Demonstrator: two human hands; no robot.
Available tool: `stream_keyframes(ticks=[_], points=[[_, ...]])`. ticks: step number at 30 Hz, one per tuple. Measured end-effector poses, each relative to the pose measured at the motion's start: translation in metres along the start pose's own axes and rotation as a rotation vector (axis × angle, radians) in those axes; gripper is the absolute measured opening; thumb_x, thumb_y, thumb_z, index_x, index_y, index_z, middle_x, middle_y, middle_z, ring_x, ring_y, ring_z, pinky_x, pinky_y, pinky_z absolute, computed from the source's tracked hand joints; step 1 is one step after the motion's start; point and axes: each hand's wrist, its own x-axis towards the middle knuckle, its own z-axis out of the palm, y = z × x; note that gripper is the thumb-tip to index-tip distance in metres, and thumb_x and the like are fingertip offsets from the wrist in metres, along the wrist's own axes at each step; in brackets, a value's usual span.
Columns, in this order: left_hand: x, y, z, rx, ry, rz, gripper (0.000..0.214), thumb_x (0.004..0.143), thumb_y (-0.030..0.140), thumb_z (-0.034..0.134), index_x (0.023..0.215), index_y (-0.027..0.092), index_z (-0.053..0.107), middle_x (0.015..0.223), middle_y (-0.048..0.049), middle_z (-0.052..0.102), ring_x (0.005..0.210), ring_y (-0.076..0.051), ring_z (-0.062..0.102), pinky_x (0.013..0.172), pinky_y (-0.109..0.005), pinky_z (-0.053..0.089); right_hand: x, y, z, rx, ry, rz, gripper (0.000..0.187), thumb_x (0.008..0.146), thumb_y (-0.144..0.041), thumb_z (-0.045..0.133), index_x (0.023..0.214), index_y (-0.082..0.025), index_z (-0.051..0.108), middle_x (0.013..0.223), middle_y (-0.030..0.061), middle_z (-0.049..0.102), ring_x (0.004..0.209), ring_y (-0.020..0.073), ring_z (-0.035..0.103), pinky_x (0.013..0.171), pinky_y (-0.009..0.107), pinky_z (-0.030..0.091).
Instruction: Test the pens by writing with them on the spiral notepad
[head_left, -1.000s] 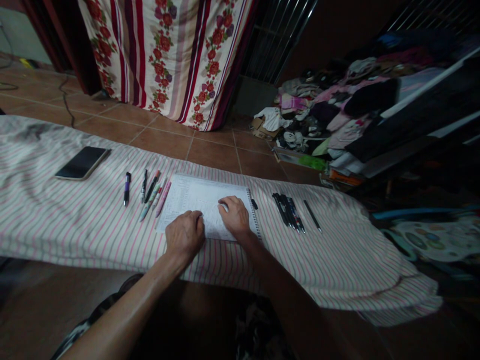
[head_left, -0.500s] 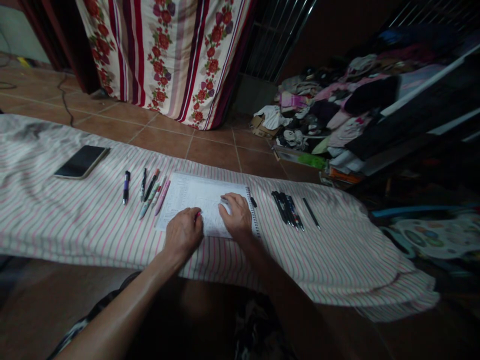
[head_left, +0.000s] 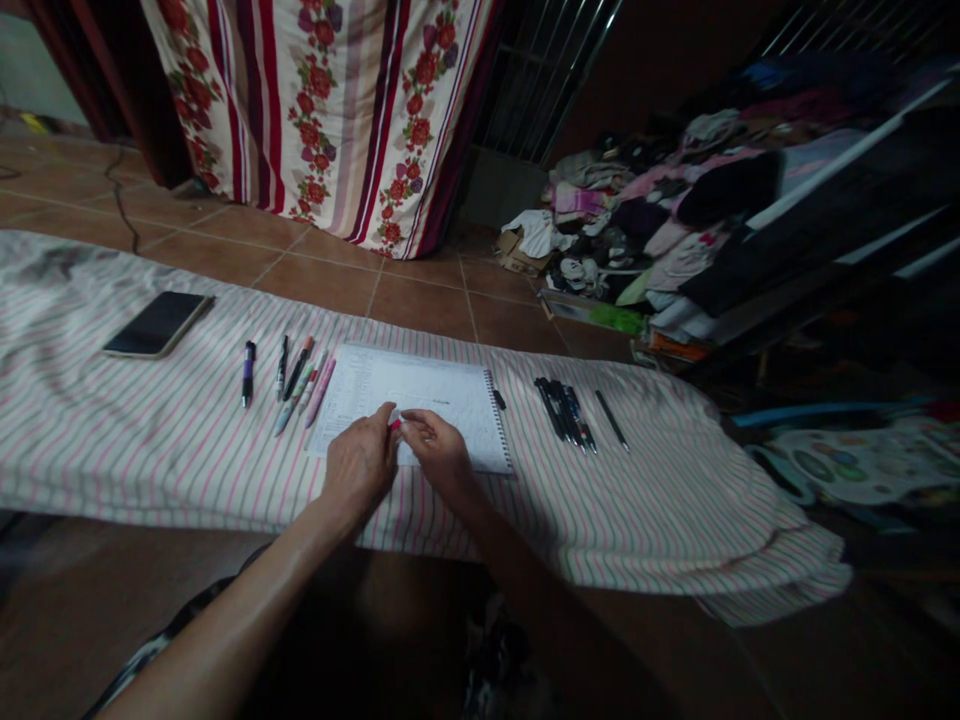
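A spiral notebook (head_left: 420, 395) lies open on the striped cloth (head_left: 150, 440). Both my hands meet over its near edge. My left hand (head_left: 360, 468) is closed on a small pen with a red tip (head_left: 393, 424). My right hand (head_left: 439, 455) pinches the same pen's end with thumb and fingers. Left of the notebook lie several coloured pens (head_left: 300, 385) and a purple pen (head_left: 247, 372). Right of it lies a bunch of dark pens (head_left: 564, 408) and a single black pen (head_left: 611, 418).
A dark phone (head_left: 157, 323) rests on the cloth at the far left. Beyond the cloth are a tiled floor (head_left: 420, 300), a flowered striped curtain (head_left: 337, 110) and a heap of clothes (head_left: 675, 220) at the right. A small black cap (head_left: 499, 399) lies by the notebook's spiral.
My right hand has lifted off the notebook page and come back to meet my left hand at the pen. The red-tipped pen now shows between them.
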Motion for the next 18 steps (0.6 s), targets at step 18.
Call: stream_keyframes(ticks=[18], points=[[0.0, 0.0, -0.007, 0.006, 0.012, 0.013, 0.03, 0.089, 0.032, 0.034, 0.105, 0.023, 0.058, 0.093, -0.0031, 0.063, 0.086, -0.018, 0.058, 0.064, -0.025, 0.038, 0.011, -0.003, -0.003, 0.132, 0.113, 0.132, 0.015, 0.064, -0.033, 0.059, 0.071, -0.019, 0.058, 0.056, -0.0024, 0.058, 0.051, 0.0103, 0.052, 0.049, 0.022, 0.039]])
